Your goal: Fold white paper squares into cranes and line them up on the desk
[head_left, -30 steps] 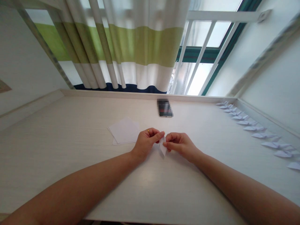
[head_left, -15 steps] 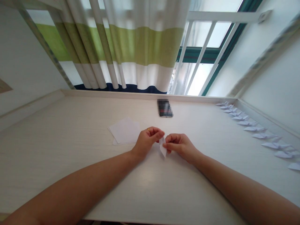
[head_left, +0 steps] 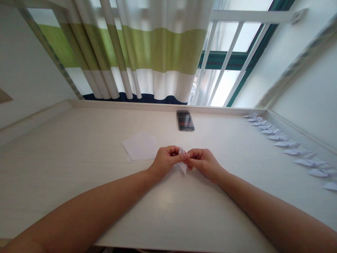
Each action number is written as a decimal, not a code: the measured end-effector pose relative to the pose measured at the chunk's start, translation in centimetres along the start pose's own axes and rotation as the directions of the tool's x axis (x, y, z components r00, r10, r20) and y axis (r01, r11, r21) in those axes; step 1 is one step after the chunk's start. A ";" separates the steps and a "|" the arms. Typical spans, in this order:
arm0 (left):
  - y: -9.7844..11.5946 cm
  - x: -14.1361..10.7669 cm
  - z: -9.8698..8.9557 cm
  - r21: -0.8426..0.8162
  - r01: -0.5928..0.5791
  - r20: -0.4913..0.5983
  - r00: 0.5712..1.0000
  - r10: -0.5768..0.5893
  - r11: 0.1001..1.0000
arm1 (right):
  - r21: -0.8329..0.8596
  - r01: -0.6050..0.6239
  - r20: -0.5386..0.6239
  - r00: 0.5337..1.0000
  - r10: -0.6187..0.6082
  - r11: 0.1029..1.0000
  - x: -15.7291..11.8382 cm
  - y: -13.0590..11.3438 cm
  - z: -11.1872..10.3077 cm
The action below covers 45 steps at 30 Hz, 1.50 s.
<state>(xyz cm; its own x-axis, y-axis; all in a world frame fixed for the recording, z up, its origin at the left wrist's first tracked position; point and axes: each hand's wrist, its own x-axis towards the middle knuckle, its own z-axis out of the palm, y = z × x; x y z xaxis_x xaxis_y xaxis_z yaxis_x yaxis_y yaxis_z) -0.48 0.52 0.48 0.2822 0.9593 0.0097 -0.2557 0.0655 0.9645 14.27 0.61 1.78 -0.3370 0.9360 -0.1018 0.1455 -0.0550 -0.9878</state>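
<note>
A: Where is the folded paper (head_left: 183,168)?
B: Between the two hands, near the middle of the table (head_left: 163,214). It is small and white, with one pointed end toward the person and another rising above the left thumb.

A: How do the hands stand?
B: Close together, their fingertips meeting at the paper. The left hand (head_left: 165,157) pinches it, thumb laid across the near face; a gold-coloured ring (head_left: 169,149) sits on one of its fingers. The right hand (head_left: 202,160) grips the paper's right side with curled fingers. Exactly how the fingertips overlap there, I cannot tell.

A: What lies around them?
B: Just beyond the left hand, a few loose white sheets (head_left: 139,147) lie flat, overlapping at slightly different angles. Farther back, near the table's rear edge, is a dark flat object (head_left: 185,121), its surface blurred into blocks.

A: And on the right?
B: A row of pointed white paper shapes (head_left: 285,144) runs slantwise along that side, well apart from the hands. The nearest one is cut off by the edge of the view.

A: Behind the table?
B: A curtain (head_left: 168,49) with a broad green band, and beside it a white railing (head_left: 252,16) before a window with a green frame (head_left: 228,60).
</note>
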 end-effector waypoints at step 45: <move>0.4 0.1 0.0 -0.095 0.026 -0.043 0.999 -0.030 0.995 | 0.179 -0.045 0.104 0.994 0.026 0.983 0.0 0.5 0.0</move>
<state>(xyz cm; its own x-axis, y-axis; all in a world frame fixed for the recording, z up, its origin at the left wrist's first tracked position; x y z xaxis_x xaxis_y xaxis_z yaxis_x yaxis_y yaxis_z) -0.59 0.61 0.89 0.2493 0.9679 -0.0308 -0.3348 0.1159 0.9351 14.32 0.54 1.33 -0.4284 0.8928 -0.1392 -0.0086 -0.1581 -0.9874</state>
